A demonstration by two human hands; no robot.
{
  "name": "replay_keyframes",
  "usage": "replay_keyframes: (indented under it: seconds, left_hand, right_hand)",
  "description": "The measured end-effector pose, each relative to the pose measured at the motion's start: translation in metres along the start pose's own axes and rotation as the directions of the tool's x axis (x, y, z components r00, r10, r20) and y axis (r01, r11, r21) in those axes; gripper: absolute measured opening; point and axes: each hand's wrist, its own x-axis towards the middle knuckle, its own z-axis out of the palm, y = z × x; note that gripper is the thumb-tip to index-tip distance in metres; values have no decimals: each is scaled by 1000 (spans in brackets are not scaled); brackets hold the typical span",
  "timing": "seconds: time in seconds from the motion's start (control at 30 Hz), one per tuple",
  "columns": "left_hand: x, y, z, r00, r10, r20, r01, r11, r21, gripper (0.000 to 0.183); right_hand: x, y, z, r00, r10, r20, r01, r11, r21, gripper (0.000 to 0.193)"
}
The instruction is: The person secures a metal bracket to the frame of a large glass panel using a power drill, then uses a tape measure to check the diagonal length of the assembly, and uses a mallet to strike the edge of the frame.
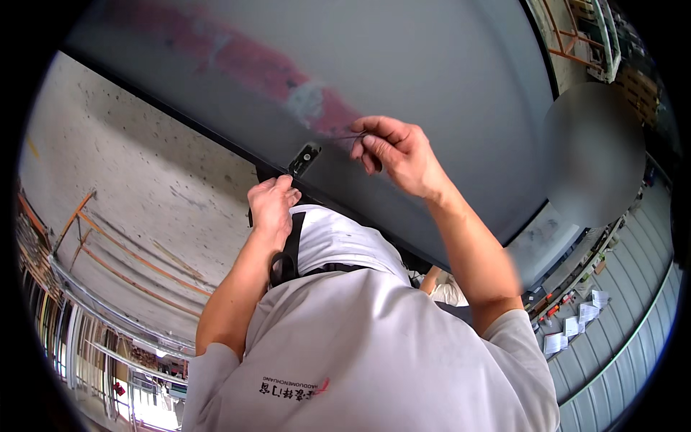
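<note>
A large grey panel (432, 79) with a pinkish-red smeared band (252, 63) lies in front of me. Near its close edge is a small slot with a dark metal fitting (307, 157) in it. My right hand (392, 150) is held over the panel, just right of the slot, thumb and forefinger pinching a thin dark wire-like strand (338, 137). The strand reaches left toward the slot. At the panel's near edge, just below the slot, my left hand (272, 204) has its fingers curled together; what they grip is hidden.
Orange and grey metal rails (137, 266) stand at the left above the speckled floor (165, 158). On the right, a shelf with small tools and papers (572, 325) runs along a ribbed grey wall (626, 324). Part of another person's arm (430, 279) shows below the panel.
</note>
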Motion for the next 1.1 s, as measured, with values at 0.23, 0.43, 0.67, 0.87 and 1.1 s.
replay_keyframes:
  seconds: [0.23, 0.43, 0.67, 0.87, 1.1]
  left_hand:
    - [1, 2, 4, 998, -21, -58, 21, 1000, 3, 12]
    - [4, -2, -1, 998, -21, -56, 22, 1000, 16, 13]
    - [5, -4, -4, 999, -11, -53, 13, 999, 52, 12]
    - [4, -3, -4, 999, -24, -36, 26, 999, 39, 12]
    - [2, -3, 1, 997, -6, -82, 10, 999, 43, 11]
  right_hand:
    - [23, 1, -23, 990, 136, -31, -139, 979, -148, 16]
    - [40, 20, -22, 985, 173, 12, -170, 979, -111, 15]
    - [44, 31, -23, 984, 174, 23, -170, 979, -114, 16]
    - [44, 33, -22, 984, 178, 27, -175, 980, -90, 16]
    - [45, 37, -22, 990, 137, 11, -136, 987, -89, 16]
